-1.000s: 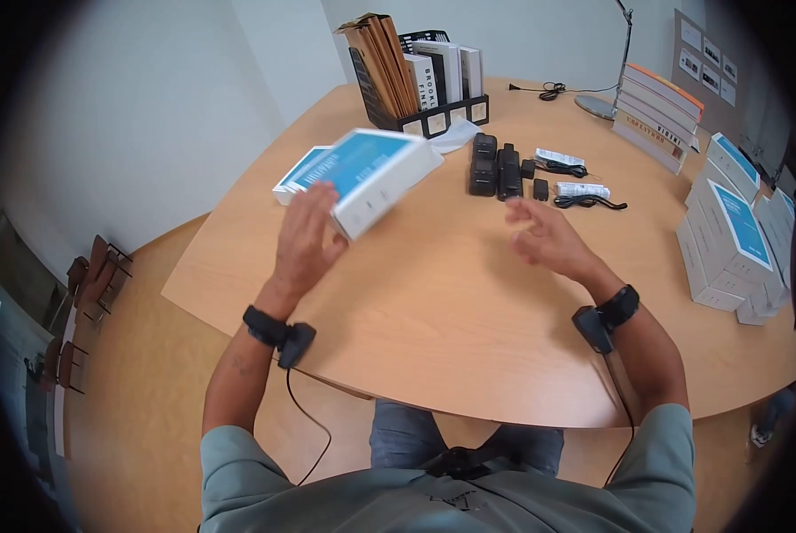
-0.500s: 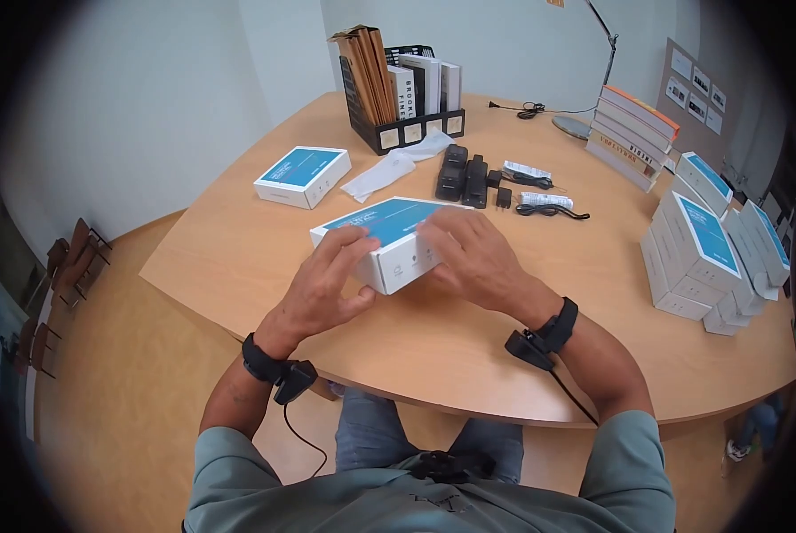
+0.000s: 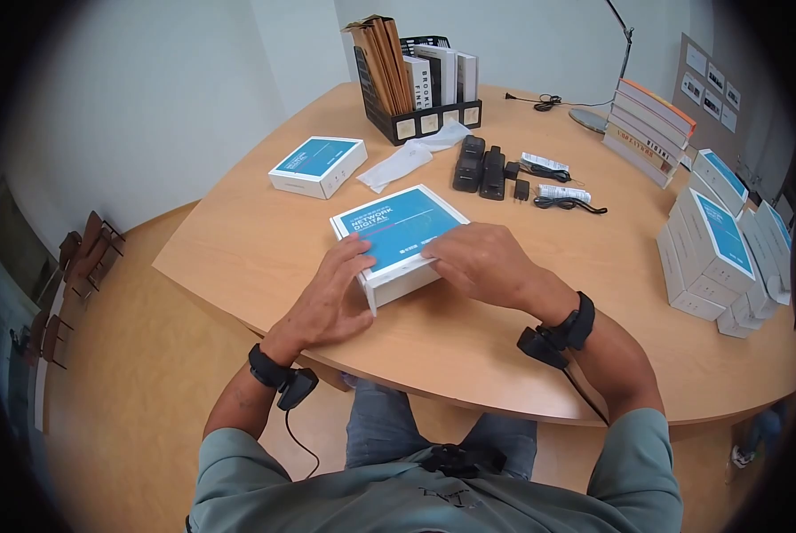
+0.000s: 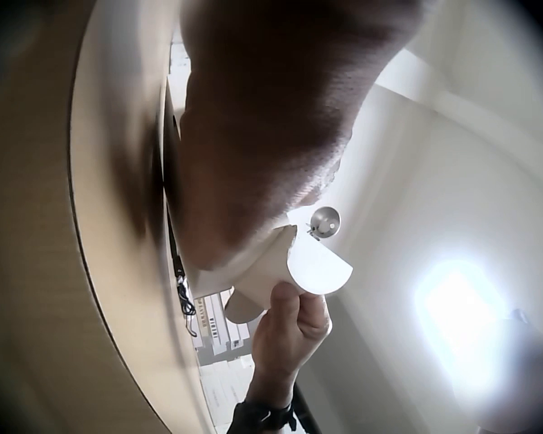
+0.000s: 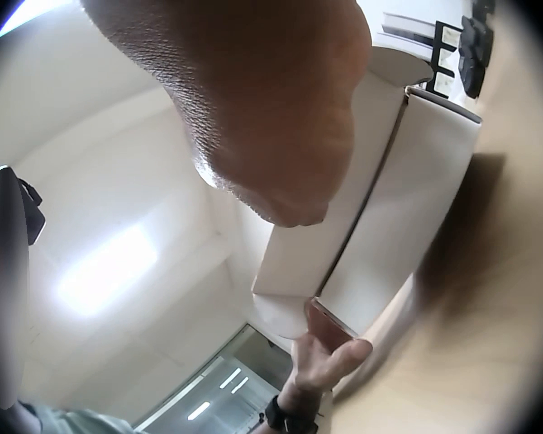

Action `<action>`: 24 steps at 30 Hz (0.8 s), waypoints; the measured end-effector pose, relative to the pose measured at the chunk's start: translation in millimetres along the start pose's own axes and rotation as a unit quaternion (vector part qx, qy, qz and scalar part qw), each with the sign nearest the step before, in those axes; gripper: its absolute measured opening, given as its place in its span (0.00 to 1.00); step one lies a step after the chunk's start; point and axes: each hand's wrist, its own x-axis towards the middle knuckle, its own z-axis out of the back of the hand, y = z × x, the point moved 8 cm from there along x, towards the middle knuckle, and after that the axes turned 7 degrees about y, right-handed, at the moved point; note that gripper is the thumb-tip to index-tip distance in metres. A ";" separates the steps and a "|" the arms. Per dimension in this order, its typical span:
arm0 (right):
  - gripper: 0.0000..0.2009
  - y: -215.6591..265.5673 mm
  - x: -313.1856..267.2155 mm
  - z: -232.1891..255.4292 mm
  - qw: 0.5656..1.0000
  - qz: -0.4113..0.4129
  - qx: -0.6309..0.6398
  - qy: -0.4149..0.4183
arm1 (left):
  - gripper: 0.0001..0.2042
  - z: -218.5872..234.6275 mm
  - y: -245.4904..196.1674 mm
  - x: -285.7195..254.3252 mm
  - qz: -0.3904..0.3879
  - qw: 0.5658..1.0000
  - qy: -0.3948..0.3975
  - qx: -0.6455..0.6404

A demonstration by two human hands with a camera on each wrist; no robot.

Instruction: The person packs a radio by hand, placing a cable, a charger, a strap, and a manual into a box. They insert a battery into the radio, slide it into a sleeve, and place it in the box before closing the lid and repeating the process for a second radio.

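A white box with a blue printed top [image 3: 398, 233] sits on the table before me in the head view. My right hand [image 3: 482, 262] grips the near edge of its lid at the right. Rounded white flaps [image 4: 321, 264] stick out from the lid in the left wrist view, the right thumb pressed on it. A dark gap runs between the raised lid flap [image 5: 330, 190] and the box's front wall [image 5: 403, 194] in the right wrist view. My left hand [image 3: 327, 298] touches the near left corner with its fingers, its thumb spread away.
A second blue-topped box [image 3: 318, 166] stands farther left, beside a white sleeve [image 3: 398, 166]. Black handheld devices [image 3: 480, 169], small adapters and cords lie at the back. Stacked boxes [image 3: 709, 249] and books [image 3: 647, 133] stand right; a file rack [image 3: 425, 120] stands behind.
The left hand brought the box from the far left to the near middle of the table. The right hand came across onto it, and the near edge of the lid has lifted.
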 end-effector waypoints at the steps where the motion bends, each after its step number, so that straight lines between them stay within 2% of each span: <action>1: 0.05 2.9 5.2 0.7 1.000 0.001 0.000 0.001 | 0.36 1.7 -0.7 -0.9 0.020 1.000 0.012 -0.017; 5: 0.09 13.6 33.3 -7.5 0.996 -0.037 0.013 0.085 | 0.32 9.6 7.5 -7.3 0.041 0.999 -0.030 -0.013; 7: 0.10 14.9 43.4 -7.3 0.993 -0.039 0.013 0.112 | 0.24 17.8 21.4 -11.4 0.036 0.994 -0.097 -0.019; 8: 0.12 20.9 47.8 10.9 1.000 0.011 -0.005 0.015 | 0.24 21.4 25.9 -11.0 0.037 0.994 -0.100 -0.017; 9: 0.14 27.3 48.1 28.9 0.995 0.060 -0.022 -0.083 | 0.21 32.4 30.7 -12.2 0.040 0.989 -0.144 -0.012; 10: 0.14 24.7 50.9 34.1 0.995 0.061 -0.021 -0.081 | 0.18 43.5 34.7 -13.1 0.044 0.981 -0.188 -0.007; 12: 0.15 10.6 44.6 65.3 0.979 0.017 -0.030 -0.201 | 0.14 69.2 34.9 -5.4 0.080 0.968 -0.233 -0.058; 13: 0.15 8.6 40.7 69.1 0.980 0.020 -0.029 -0.197 | 0.13 75.6 43.8 -2.1 0.119 0.963 -0.228 -0.076; 14: 0.14 -10.8 35.5 69.8 0.981 -0.077 0.036 -0.176 | 0.12 80.2 53.7 -0.9 0.157 0.958 -0.222 -0.094; 15: 0.13 -28.2 29.2 66.2 0.968 -0.172 0.098 -0.152 | 0.12 84.6 57.7 0.0 0.157 0.957 -0.226 -0.095; 16: 0.13 -28.7 26.9 65.9 0.969 -0.170 0.095 -0.150 | 0.13 85.3 57.8 5.1 0.125 0.963 -0.207 -0.116; 17: 0.13 -34.4 24.7 53.0 0.970 -0.192 0.119 -0.089 | 0.13 84.0 55.4 10.8 0.092 0.969 -0.186 -0.137; 18: 0.12 -39.6 21.6 40.0 0.966 -0.214 0.142 -0.028 | 0.13 83.4 52.6 11.4 0.090 0.968 -0.188 -0.138; 19: 0.13 -38.0 21.4 34.1 0.969 -0.204 0.141 0.004 | 0.14 80.0 46.4 9.4 0.089 0.970 -0.176 -0.141; 20: 0.13 -39.7 20.4 36.5 0.969 -0.205 0.141 0.005 | 0.15 74.7 42.5 6.8 0.089 0.972 -0.164 -0.144; 22: 0.15 -36.8 14.5 21.8 0.949 -0.224 0.152 0.164 | 0.17 62.9 42.5 -0.7 0.067 0.975 -0.144 -0.157; 23: 0.16 -37.2 10.6 22.0 0.939 -0.228 0.107 0.235 | 0.18 58.7 42.6 -5.4 0.070 0.966 -0.160 -0.189; 24: 0.16 -35.9 9.4 29.6 0.937 -0.229 0.111 0.239 | 0.19 56.0 43.7 -10.0 0.074 0.956 -0.178 -0.220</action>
